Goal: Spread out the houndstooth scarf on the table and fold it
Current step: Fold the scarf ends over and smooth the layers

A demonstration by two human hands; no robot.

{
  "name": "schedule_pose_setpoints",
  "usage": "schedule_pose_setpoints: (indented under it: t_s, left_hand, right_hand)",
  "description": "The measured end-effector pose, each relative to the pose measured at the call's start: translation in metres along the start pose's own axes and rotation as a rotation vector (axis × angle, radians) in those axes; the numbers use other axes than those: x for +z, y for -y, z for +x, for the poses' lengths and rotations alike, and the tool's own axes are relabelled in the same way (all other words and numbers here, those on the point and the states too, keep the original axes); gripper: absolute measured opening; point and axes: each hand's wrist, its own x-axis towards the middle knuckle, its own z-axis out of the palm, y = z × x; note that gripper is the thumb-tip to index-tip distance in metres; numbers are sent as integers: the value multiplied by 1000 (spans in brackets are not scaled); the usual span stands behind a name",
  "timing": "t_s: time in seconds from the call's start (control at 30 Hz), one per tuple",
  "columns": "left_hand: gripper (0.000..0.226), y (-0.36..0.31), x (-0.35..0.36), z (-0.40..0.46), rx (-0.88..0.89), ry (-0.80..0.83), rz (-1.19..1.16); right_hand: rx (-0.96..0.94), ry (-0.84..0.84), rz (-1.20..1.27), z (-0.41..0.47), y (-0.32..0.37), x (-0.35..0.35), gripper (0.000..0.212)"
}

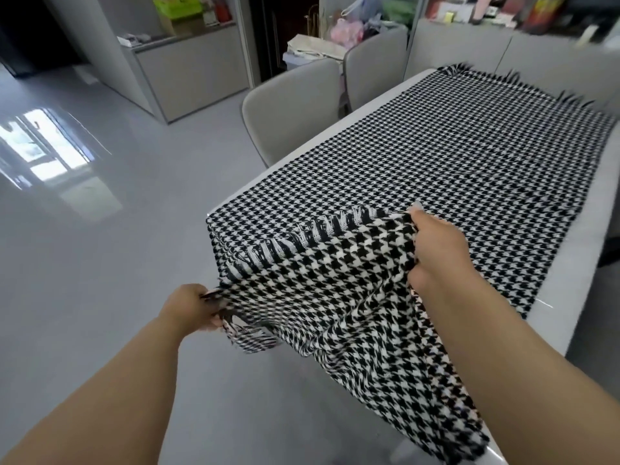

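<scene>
- Black-and-white houndstooth woven scarf [436,156] is lying spread along the pale grey table [577,290], running toward 1 o'clock
- Left hand [191,307] is pinching the fringed near corner at 8 o'clock
- Right hand [436,246] is gripping the opposite corner, lifting that end
- Spreading looks done; first fold is beginning, remaining folds are pending

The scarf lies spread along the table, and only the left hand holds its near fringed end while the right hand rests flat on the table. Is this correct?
Not quite. In the head view the right hand also grips the near fringed end of the houndstooth scarf, like the left hand; it does not rest flat on the table.
</scene>
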Motion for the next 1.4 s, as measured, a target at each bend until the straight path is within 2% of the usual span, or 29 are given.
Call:
schedule_pose_setpoints:
  t_s: [0.1,0.23,0.3,0.4,0.5,0.57,0.63,0.67,0.73,0.8,0.9,1.03,1.07,1.17,1.27,1.33,1.4]
  left_hand:
    - [10,-27,-31,-1,38,-37,-351]
    - [11,-109,-84,-7,243,-130,-486]
    - [4,-155,-102,-14,367,-175,-367]
    - [17,-219,-115,-26,513,-256,-63]
    - [15,-278,-108,-41,587,-319,150]
    - [9,-311,-93,-48,640,-354,266]
    - [15,-340,-75,-51,690,-355,304]
    - [17,-353,-66,-53,717,-354,330]
    - [19,-378,-47,-55,764,-346,364]
    - [21,-400,-26,-58,787,-325,382]
    - [20,-427,6,-63,795,-323,431]
    - [36,-459,41,-73,793,-359,450]
    - [37,-468,47,-78,793,-379,414]
    - [37,-494,58,-95,773,-494,311]
    - [32,-523,72,-113,741,-527,220]
    - [40,-536,90,-124,720,-512,146]
    - [45,-542,112,-130,681,-494,122]
  right_hand:
    - [61,-70,54,-7,14,-6,31]
    - [66,-140,118,-19,44,-26,22]
    - [11,-166,189,-22,63,-41,25]
    - [-85,-216,280,-18,92,-65,29]
    - [-160,-229,350,3,115,-96,30]
    - [-180,-137,357,17,126,-119,53]
    - [-156,-47,301,22,131,-141,75]
    - [-154,-2,260,24,135,-150,73]
    - [-183,65,201,26,141,-165,51]
    - [-240,57,205,38,147,-181,35]
    - [-322,-6,186,60,158,-202,53]
    - [-407,-8,78,90,182,-226,63]
    - [-438,-8,71,99,191,-232,61]
    - [-562,14,14,115,228,-250,16]
    - [-643,52,-25,125,262,-267,15]
    - [-655,89,-115,134,273,-278,6]
    - [-646,95,-220,145,275,-289,28]
